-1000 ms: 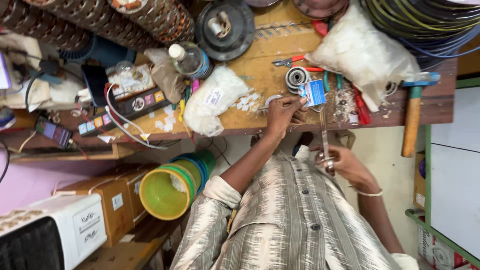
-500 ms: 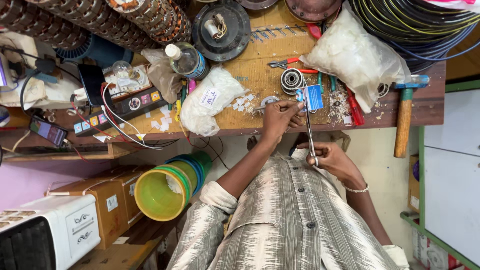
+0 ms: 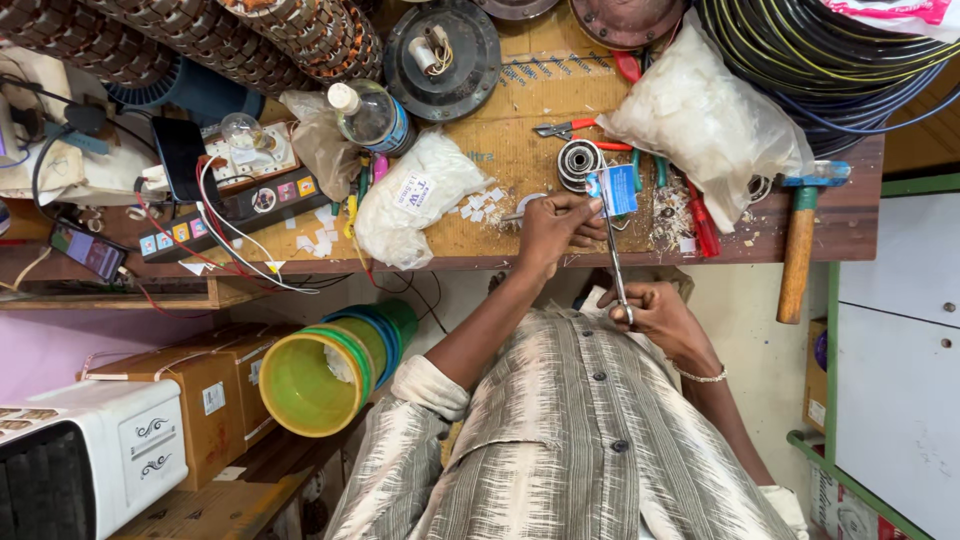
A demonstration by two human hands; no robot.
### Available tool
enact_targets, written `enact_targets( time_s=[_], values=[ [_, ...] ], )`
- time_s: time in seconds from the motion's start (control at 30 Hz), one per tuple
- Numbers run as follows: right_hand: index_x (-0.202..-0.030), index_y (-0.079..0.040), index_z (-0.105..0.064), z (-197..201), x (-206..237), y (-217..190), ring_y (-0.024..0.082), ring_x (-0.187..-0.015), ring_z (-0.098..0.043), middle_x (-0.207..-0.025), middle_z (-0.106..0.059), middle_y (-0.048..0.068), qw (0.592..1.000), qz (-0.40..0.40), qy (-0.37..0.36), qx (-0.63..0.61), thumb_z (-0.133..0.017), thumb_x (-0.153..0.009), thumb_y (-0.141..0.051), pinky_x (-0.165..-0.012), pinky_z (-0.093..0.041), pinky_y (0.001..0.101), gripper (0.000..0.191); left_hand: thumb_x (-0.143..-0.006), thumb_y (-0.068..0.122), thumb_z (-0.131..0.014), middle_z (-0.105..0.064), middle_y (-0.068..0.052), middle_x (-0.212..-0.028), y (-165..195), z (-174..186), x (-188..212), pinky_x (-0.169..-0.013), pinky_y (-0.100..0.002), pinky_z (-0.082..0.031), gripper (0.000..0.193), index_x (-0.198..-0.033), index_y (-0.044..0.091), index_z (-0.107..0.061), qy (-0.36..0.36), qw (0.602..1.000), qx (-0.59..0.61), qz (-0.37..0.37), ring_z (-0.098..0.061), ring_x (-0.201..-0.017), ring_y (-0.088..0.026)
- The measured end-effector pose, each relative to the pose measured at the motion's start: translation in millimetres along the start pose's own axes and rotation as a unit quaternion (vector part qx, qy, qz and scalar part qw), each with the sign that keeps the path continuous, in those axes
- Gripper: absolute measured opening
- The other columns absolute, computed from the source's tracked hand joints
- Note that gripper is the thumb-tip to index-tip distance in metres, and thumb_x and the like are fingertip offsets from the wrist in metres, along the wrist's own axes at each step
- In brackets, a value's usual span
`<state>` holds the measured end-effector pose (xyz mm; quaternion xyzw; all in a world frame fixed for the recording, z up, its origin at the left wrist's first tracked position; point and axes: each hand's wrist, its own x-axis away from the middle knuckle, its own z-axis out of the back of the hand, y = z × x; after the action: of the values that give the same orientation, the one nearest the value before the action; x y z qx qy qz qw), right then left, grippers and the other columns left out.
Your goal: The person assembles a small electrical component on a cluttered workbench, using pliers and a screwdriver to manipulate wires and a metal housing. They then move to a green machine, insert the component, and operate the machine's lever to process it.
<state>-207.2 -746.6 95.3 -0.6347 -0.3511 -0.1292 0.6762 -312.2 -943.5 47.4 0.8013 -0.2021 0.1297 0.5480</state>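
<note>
My left hand (image 3: 552, 228) rests at the wooden workbench's (image 3: 520, 150) front edge and pinches a small blue and white packet (image 3: 619, 188). Below the bench edge, close to my striped shirt, my right hand (image 3: 655, 312) grips the handles of slim metal scissors (image 3: 614, 250). Their blades point up and reach the packet. Just behind the packet sits a round metal bearing (image 3: 577, 160), and small white paper scraps (image 3: 480, 205) lie left of my left hand.
On the bench are white plastic bags (image 3: 705, 115) (image 3: 415, 195), red-handled pliers (image 3: 580, 128), a hammer (image 3: 800, 240), a bottle (image 3: 370, 115), a motor housing (image 3: 440, 55), wound stators (image 3: 200, 40), wire coils (image 3: 830, 60) and a tester board with leads (image 3: 235, 215). Stacked buckets (image 3: 320, 375) and boxes (image 3: 190, 400) stand below.
My right hand has risen with the scissors, and their blades now meet the blue packet held by my left hand. The view has shifted slightly.
</note>
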Motion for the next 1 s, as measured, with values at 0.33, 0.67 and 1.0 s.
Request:
enact_targets(
  time_s=[0.33, 0.67, 1.0],
  values=[
    [-0.107, 0.001, -0.079, 7.7, -6.0, -12.3, 0.005, -0.062, -0.054, -0.073, -0.067, -0.003, 0.999, 0.05, -0.015, 0.016, -0.085, -0.076, -0.027, -0.055, -0.042, 0.0218, 0.042, -0.092, 0.021, -0.075, -0.077, -0.016, -0.083, 5.3, -7.2, 11.0, -0.054, -0.027, -0.062, 0.027, -0.099, -0.005, -0.073, -0.042, 0.998, -0.012, 0.035, -0.078, -0.067, -0.021],
    [-0.107, 0.004, -0.077, 12.5, -24.0, -6.4, 0.006, -0.063, -0.055, -0.073, -0.065, -0.002, 0.996, 0.077, -0.012, -0.035, -0.087, -0.075, -0.032, -0.055, -0.041, 0.0213, 0.05, -0.091, 0.022, -0.077, -0.076, -0.017, -0.083, 14.9, -8.2, -5.2, -0.05, -0.026, -0.06, 0.028, -0.1, -0.005, -0.072, -0.054, 0.998, 0.018, 0.033, -0.077, -0.065, -0.021],
    [-0.116, -0.003, -0.077, 36.2, -33.1, 1.7, 0.006, -0.066, -0.058, -0.072, -0.065, -0.004, 0.993, 0.07, -0.081, 0.05, -0.085, -0.076, -0.032, -0.059, -0.044, 0.0217, 0.05, -0.096, 0.023, -0.065, -0.075, -0.007, -0.086, 16.0, 0.4, -10.3, -0.045, -0.028, -0.057, 0.027, -0.111, 0.001, -0.068, -0.027, 0.996, -0.079, 0.008, -0.075, -0.068, -0.015]
  ],
)
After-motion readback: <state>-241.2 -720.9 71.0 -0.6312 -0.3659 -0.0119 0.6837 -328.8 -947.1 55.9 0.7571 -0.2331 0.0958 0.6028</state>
